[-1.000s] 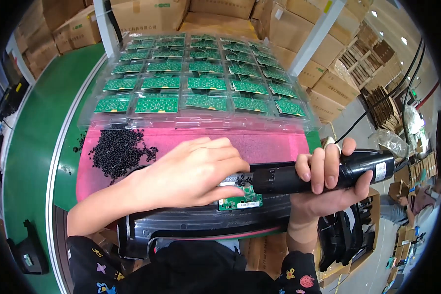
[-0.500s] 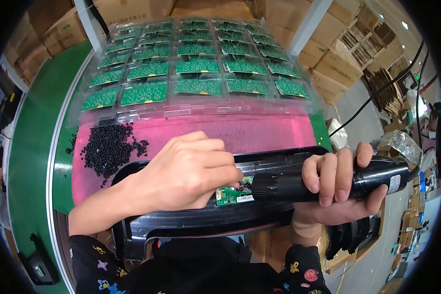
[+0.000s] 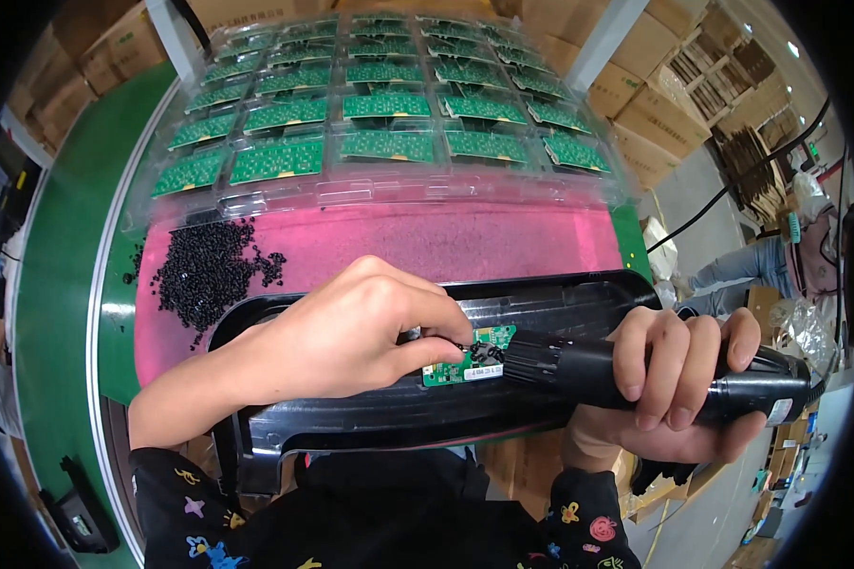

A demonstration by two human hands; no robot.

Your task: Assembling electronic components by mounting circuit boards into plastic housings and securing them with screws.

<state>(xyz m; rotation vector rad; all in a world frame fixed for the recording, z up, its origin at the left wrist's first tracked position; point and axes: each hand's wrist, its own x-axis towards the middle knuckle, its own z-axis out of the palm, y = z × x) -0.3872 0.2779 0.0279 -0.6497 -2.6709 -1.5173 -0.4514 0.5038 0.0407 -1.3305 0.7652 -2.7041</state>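
Observation:
My left hand (image 3: 361,332) pinches a small dark screw against a little green circuit board (image 3: 467,356) that lies in a long black plastic housing (image 3: 560,303). My right hand (image 3: 678,379) grips a black electric screwdriver (image 3: 636,372), held level, with its tip touching the board beside my left fingertips. The housing rests across a pink foam mat (image 3: 427,242) at the near edge of the bench.
A heap of small black screws (image 3: 204,270) lies on the mat to the left. A clear blister tray (image 3: 370,119) of several green boards fills the back. A green belt (image 3: 66,266) runs on the left. Cardboard boxes (image 3: 655,104) stand behind; another person (image 3: 778,261) sits right.
The screwdriver has tilted to level and its tip has come down onto the board. My left hand shifted slightly right, fingertips now at the board. The view moved closer.

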